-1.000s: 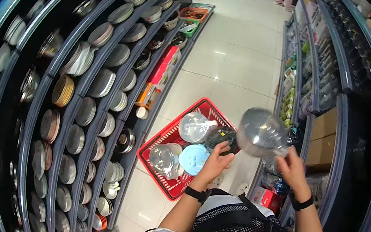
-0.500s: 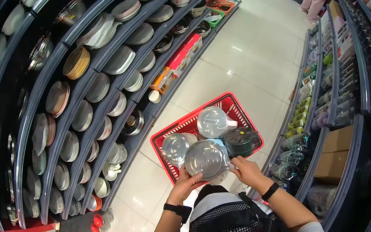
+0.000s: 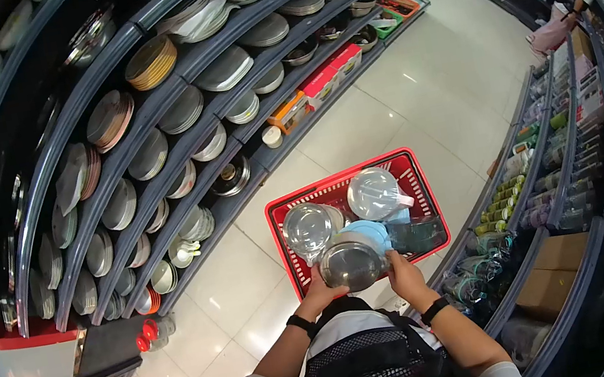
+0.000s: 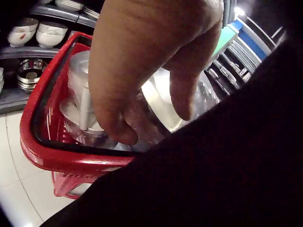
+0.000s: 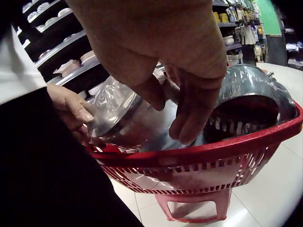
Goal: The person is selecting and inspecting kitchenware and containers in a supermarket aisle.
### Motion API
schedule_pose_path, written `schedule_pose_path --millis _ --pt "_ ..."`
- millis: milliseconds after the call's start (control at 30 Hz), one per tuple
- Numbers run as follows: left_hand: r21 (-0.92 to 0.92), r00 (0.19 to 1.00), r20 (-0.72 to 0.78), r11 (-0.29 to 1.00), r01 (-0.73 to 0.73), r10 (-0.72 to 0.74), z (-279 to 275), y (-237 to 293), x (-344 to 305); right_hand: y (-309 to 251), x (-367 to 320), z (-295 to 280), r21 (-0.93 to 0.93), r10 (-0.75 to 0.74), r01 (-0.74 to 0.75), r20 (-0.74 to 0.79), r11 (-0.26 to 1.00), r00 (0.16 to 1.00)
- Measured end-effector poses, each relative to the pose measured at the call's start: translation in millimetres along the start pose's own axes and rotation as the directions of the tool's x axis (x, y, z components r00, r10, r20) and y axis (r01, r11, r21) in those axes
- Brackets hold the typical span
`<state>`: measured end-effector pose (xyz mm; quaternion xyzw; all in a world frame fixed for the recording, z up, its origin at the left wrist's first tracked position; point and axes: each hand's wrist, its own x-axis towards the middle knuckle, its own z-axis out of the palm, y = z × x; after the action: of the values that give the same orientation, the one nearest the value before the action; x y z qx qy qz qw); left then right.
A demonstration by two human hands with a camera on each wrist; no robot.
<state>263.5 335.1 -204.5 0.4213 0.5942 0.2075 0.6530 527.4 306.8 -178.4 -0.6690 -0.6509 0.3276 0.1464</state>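
Observation:
Over the near side of a red shopping basket [image 3: 281, 250], both hands hold a round, shiny vessel [image 3: 350, 266] wrapped in clear plastic. My left hand [image 3: 319, 290] grips its left side. On the opposite side, the right hand [image 3: 407, 281] pinches its edge, thumb and fingers bent down in the right wrist view. Inside the basket lie a wrapped round container [image 3: 312, 227] at left and another [image 3: 373, 192] with a pale handle at the back. A light-blue round item [image 3: 371, 230] shows partly behind the held vessel. Dark green, see-through ware [image 3: 419, 234] fills the right corner.
Beneath the basket is a red stool [image 5: 193, 213]. Tall shelves of plates and bowls [image 3: 181, 110] run along the left. Wrapped goods and cardboard boxes [image 3: 553, 285] line the right shelves. Another person [image 3: 555, 31] stands far down the aisle; red-lidded jars [image 3: 152, 336] sit at lower left.
One second ago the right hand alone held the vessel, right of the basket. It came left over the basket, the left hand took its other side, and the vessel has since tilted.

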Motion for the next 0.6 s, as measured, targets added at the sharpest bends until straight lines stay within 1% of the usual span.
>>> schedule_pose_path --millis 67,100,167,233,267,300,367,400,433,467,500,533,567,600 --pt "0.023 0.999 -0.011 0.999 0.033 -0.033 1.2 8.4 -4.5 -2.5 -3.5 -0.2 0.011 0.058 -0.058 0.01 0.998 0.998" --pt "0.053 0.998 -0.014 0.997 0.063 -0.062 1.5 9.7 -5.4 -3.7 -5.5 0.4 0.009 0.058 -0.058 0.014 0.998 0.998" --pt "0.081 0.998 -0.013 0.995 0.062 -0.061 -4.0 -7.5 3.0 -5.6 -8.2 1.7 0.044 0.006 -0.005 -0.03 0.999 1.0" --pt "0.006 0.998 0.033 0.999 0.052 -0.052 -13.5 -39.9 19.1 -6.2 -7.9 5.9 0.059 0.002 -0.001 -0.011 0.998 1.0" --pt "-0.065 0.999 0.015 0.997 -0.042 0.043 -14.6 -55.5 25.3 -6.7 -8.4 7.5 0.077 -0.009 0.008 0.009 0.997 1.0" --pt "-0.062 0.999 0.029 0.997 -0.042 0.044 -16.3 -39.7 19.6 -9.7 -9.1 5.9 0.076 0.003 -0.003 0.001 0.997 1.0" --pt "-0.209 0.999 0.012 0.978 -0.027 0.03 -22.7 -17.3 11.3 -13.2 -8.9 3.6 0.054 0.005 -0.007 0.048 0.999 0.999" --pt "-0.079 0.994 -0.028 0.991 -0.112 0.11 -25.8 -14.4 12.0 -13.9 -9.3 2.8 0.065 0.007 -0.01 0.044 0.998 0.999" --pt "-0.073 0.994 -0.015 0.991 -0.112 0.111 -24.6 -10.2 11.0 -14.5 -9.9 1.8 0.067 0.019 -0.021 0.034 0.998 0.999" --pt "0.227 0.977 -0.093 0.96 -0.166 0.191 -23.2 3.7 3.7 -14.7 -10.3 1.7 0.113 0.041 -0.044 0.033 0.993 0.999" --pt "0.51 0.946 -0.143 0.841 -0.182 0.291 -21.2 19.1 -3.7 -14.9 -10.7 2.2 0.16 0.061 -0.066 0.032 0.985 0.998" --pt "0.552 0.93 -0.141 0.807 -0.211 0.339 -15.5 32.2 -7.4 -14.7 -10.9 3.1 0.164 0.071 -0.074 0.023 0.984 0.997" --pt "0.556 0.931 -0.127 0.802 -0.219 0.343 -8.5 45.4 -11.7 -13.9 -10.6 3.9 0.17 0.086 -0.09 0.031 0.981 0.996" --pt "0.64 0.92 -0.092 0.73 -0.239 0.382 -0.5 56.5 -15.7 -13.3 -11.6 4.1 0.176 0.104 -0.109 0.038 0.978 0.994"
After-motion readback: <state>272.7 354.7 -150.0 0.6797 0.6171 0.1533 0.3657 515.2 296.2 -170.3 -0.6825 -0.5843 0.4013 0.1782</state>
